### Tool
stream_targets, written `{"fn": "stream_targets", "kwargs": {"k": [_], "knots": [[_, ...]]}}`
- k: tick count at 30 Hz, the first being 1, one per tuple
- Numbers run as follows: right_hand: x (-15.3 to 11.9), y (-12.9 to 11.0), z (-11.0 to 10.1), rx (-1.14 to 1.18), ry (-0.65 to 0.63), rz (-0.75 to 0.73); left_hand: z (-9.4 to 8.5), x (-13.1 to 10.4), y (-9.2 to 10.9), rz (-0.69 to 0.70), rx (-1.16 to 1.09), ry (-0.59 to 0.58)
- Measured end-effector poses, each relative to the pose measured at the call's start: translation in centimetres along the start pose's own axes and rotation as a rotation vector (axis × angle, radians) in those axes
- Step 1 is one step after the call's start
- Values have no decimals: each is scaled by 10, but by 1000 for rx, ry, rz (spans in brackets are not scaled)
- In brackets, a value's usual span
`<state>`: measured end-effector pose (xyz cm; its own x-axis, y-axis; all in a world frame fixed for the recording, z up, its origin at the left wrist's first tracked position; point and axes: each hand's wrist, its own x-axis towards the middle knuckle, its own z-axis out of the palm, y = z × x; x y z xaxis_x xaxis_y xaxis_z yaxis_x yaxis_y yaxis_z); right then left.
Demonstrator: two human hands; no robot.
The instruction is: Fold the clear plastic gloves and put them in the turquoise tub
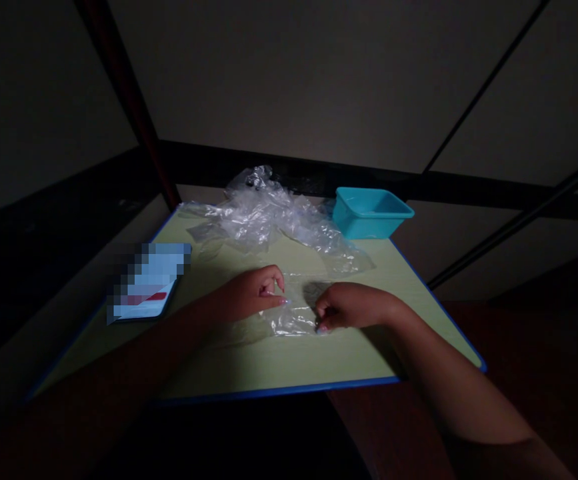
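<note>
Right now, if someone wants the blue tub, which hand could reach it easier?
Probably the right hand: the blue tub stands toward the table's far right, and the left hand is farther away. Both are at the clear plastic.

Bare forearms (449, 363) lead to bare fingers (271, 303) with small, glossy nails (283, 301).
</note>
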<state>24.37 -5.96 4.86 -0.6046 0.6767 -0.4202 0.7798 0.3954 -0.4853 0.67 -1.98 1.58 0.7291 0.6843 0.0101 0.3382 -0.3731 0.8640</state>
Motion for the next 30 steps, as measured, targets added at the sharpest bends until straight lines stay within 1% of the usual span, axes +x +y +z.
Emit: {"fn": "stream_targets", "kwargs": {"k": [3, 6, 8, 10, 12, 13, 14, 15, 17, 19, 21, 23, 26, 30], "knots": [[1, -1, 1, -28, 3, 7, -3, 2, -3, 22, 43, 38], [1, -2, 2, -76, 28, 14, -3, 2, -6, 43, 105, 48], [1, -3, 3, -103, 107, 12, -2, 3, -7, 55, 150, 43], [-1, -5, 3, -81, 238, -18, 0, 3, -8, 61, 181, 32], [-4, -8, 4, 18, 357, -108, 2, 2, -9, 67, 201, 24], [-4, -10, 5, 90, 380, -174, 2, 2, -9, 72, 211, 23], [-5, -11, 5, 169, 369, -239, 2, 2, -9, 76, 220, 25], [-5, -12, 6, 244, 328, -294, 2, 2, -9, 78, 228, 28], [-4, -14, 9, 361, 197, -349, 2, 2, -9, 79, 243, 27], [-1, -14, 12, 430, 66, -327, 2, 3, -10, 83, 266, 28], [4, -13, 15, 445, -16, -261, 2, 3, -12, 98, 313, 39], [8, -11, 18, 430, -58, -175, 2, 4, -13, 121, 381, 52], [12, -9, 19, 417, -78, -86, 1, 4, -10, 170, 492, 93], [13, -9, 19, 444, -95, -104, 1, 2, 0, 254, 568, 215]]}}
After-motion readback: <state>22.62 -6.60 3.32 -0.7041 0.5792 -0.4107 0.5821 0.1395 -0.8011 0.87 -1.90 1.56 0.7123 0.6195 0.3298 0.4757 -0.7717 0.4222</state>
